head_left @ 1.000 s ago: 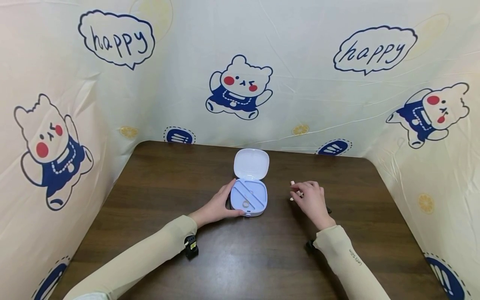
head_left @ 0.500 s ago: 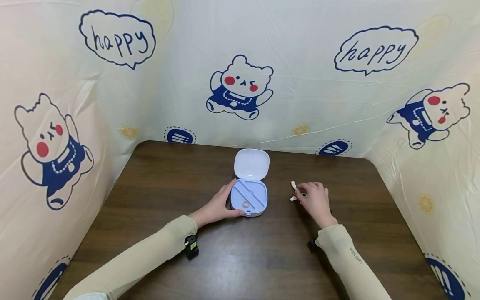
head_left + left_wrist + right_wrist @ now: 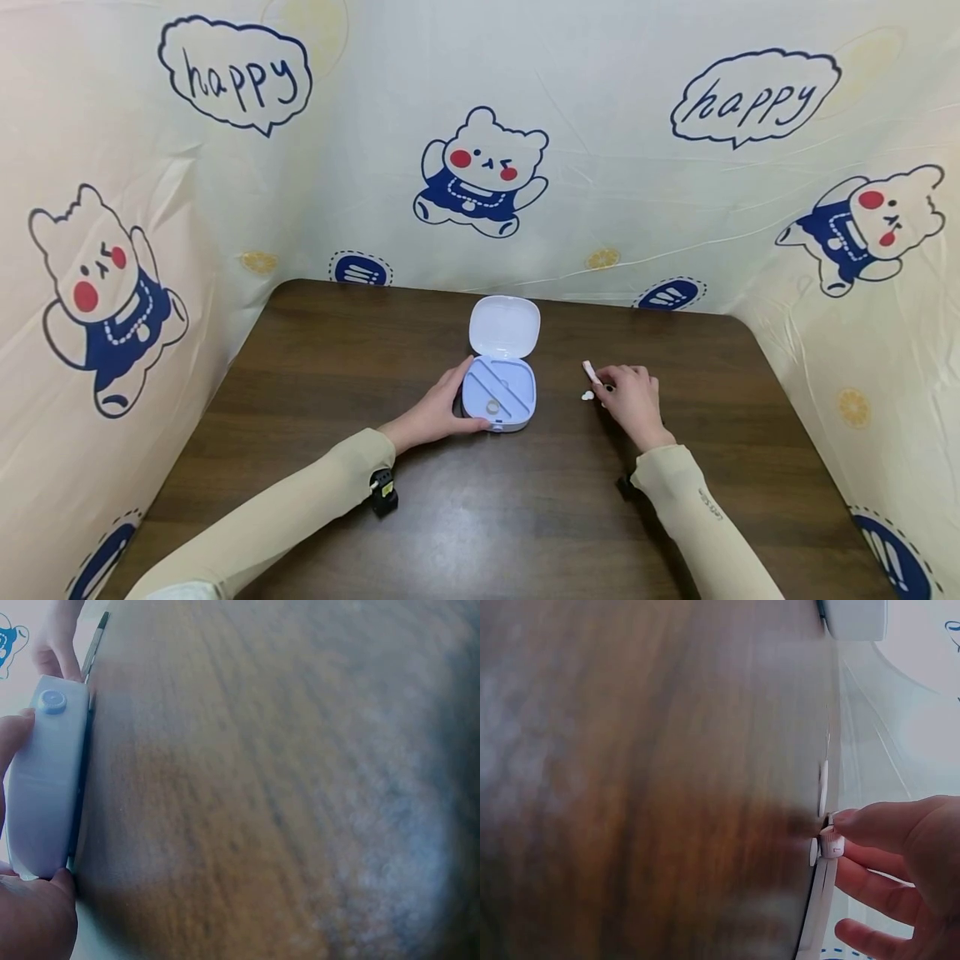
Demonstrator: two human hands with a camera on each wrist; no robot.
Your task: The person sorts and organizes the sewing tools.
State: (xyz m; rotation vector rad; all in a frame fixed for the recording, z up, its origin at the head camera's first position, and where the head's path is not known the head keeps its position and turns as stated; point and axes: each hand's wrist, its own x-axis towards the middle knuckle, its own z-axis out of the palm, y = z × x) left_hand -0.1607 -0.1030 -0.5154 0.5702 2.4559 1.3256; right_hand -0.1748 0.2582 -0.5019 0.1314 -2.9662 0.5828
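Observation:
A light-blue lidded box (image 3: 519, 379) stands on the table with its white lid (image 3: 504, 327) hinged open. Inside are a diagonal slot and a small round clear piece (image 3: 492, 407). My left hand (image 3: 429, 414) grips the box's left side, thumb along its front beside the round button (image 3: 53, 701). To the right, my right hand (image 3: 632, 404) pinches one end of a small white stick-like piece (image 3: 589, 371), low over the table. A ribbed white cap (image 3: 832, 845) shows close below its thumb in the right wrist view; the hand partly hides it. A tiny white piece (image 3: 588, 396) lies beside the fingertips.
The dark brown wooden table (image 3: 480, 517) ends at the back against a printed cloth (image 3: 637, 208) that also rises on both sides. A flat white piece (image 3: 824, 787) and a white disc (image 3: 814, 852) lie on the table near the right hand.
My right hand has drawn slightly to the right and its fingers have closed in on the white stick-like piece, which has turned more slanted. The left hand and box stay put.

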